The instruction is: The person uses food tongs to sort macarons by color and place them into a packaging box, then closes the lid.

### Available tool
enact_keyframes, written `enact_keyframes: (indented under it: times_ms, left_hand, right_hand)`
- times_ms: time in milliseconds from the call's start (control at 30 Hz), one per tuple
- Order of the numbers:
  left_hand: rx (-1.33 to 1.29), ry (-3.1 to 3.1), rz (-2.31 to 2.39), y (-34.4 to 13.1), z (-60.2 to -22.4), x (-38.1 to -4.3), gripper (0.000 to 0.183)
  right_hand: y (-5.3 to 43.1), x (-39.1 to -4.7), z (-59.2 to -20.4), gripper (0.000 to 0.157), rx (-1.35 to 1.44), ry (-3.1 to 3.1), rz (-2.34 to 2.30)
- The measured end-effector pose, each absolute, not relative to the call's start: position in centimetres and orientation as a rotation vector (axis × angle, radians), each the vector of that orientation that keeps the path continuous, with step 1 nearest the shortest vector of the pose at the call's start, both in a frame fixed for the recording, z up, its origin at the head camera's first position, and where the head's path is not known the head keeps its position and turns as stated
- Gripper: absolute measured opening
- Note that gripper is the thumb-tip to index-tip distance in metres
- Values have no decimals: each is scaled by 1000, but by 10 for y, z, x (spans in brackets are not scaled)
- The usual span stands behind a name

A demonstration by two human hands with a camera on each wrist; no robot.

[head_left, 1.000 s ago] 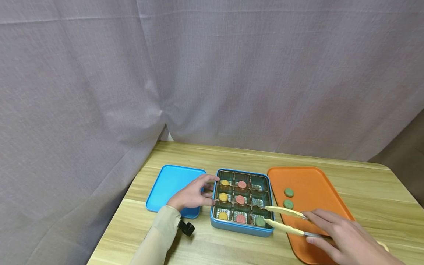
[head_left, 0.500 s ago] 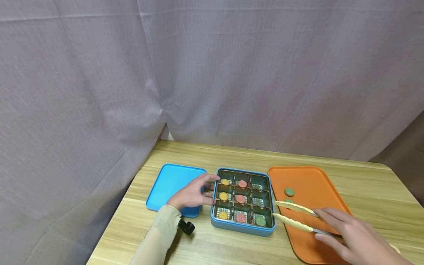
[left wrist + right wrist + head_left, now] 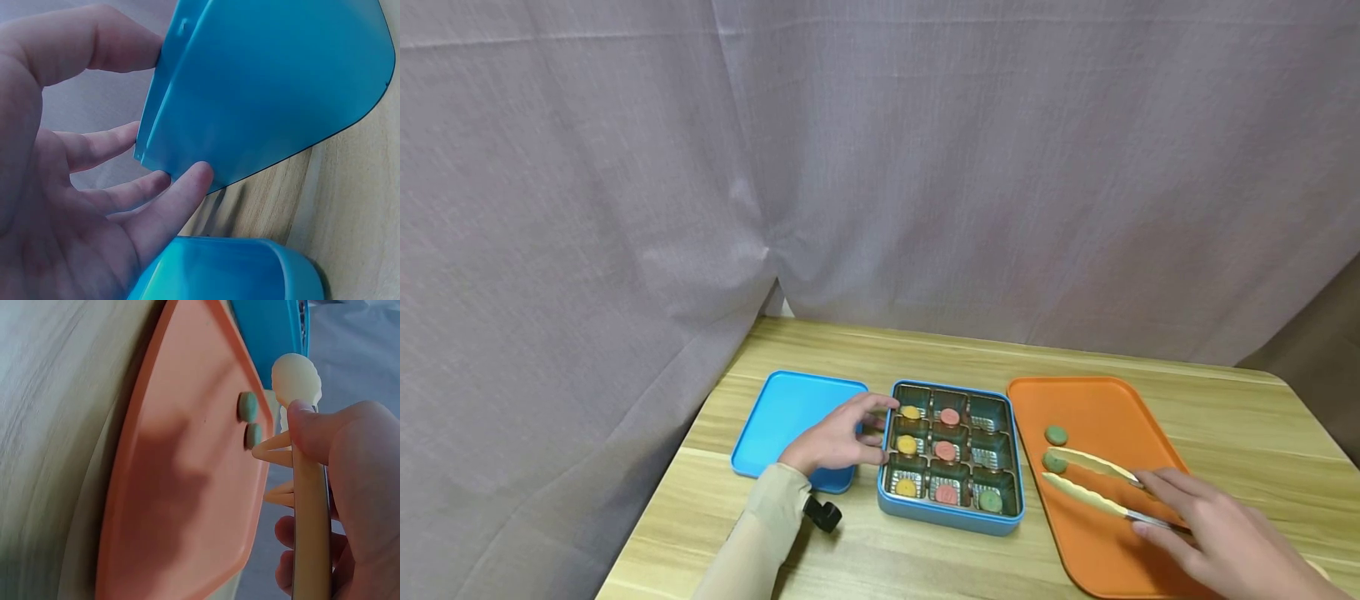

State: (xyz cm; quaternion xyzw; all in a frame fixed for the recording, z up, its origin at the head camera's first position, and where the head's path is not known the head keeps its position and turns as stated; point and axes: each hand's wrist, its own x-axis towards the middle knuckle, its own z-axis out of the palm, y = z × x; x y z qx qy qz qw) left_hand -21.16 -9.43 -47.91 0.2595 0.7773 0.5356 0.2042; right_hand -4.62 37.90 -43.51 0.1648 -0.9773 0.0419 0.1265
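A blue box (image 3: 951,518) holds a dark divided insert. Its left column has yellow round cookies (image 3: 907,445), its middle column pink ones (image 3: 945,451), and the front right compartment a green one (image 3: 990,500). My left hand (image 3: 838,437) rests spread fingertips against the box's left side (image 3: 269,75). With my right hand (image 3: 1217,525) I grip cream-tipped tongs (image 3: 1086,493), their arms apart over the orange tray (image 3: 1120,400). The upper tip overlaps the nearer green cookie (image 3: 1053,462); a second green cookie (image 3: 1056,435) lies just behind it.
Left of the box, a blue lid (image 3: 797,417) lies on the wooden table (image 3: 850,558), partly behind my left hand. A black strap device (image 3: 822,515) is on my left wrist. Grey curtain (image 3: 880,183) hangs behind the table.
My right hand has moved the tongs rightward, from over the box's front right compartment to the green cookies on the tray. My left hand stays put.
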Motion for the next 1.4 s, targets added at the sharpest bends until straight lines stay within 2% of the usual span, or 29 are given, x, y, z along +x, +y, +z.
enact_keyframes:
  times_ms: [500, 1400]
  left_hand:
    - [723, 2168, 1485, -95, -479, -212, 76]
    - [716, 2166, 1487, -95, -480, -213, 75]
  right_hand:
    - [389, -56, -443, 72, 356, -2983, 140]
    - [385, -64, -453, 60, 387, -2987, 97]
